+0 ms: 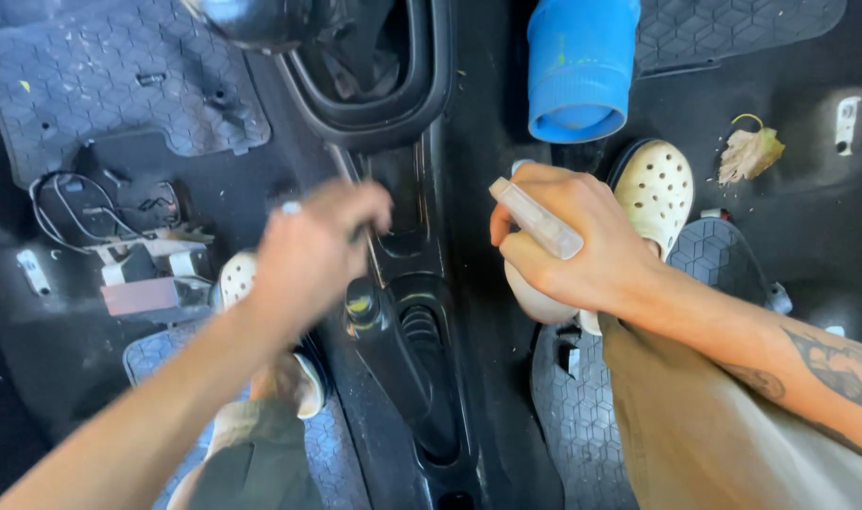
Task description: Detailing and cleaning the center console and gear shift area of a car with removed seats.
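I look down into a car's stripped interior at the black centre console [421,312]. My left hand [313,250] is blurred and pinches a thin brush-like tool against the console's slot, beside the handbrake lever [393,349]. Gripping a whitish spray bottle [535,222], my right hand [572,241] keeps its nozzle pointed left toward the console. Both of my feet in cream perforated clogs [656,189] rest on the floor either side of the console.
A blue cylinder [582,66] stands at the top, right of the gear lever surround [374,104]. Black rubber mats [91,85] cover the floor. Loose wires and a bracket [119,246] sit at left. A dry leaf [750,151] lies at right.
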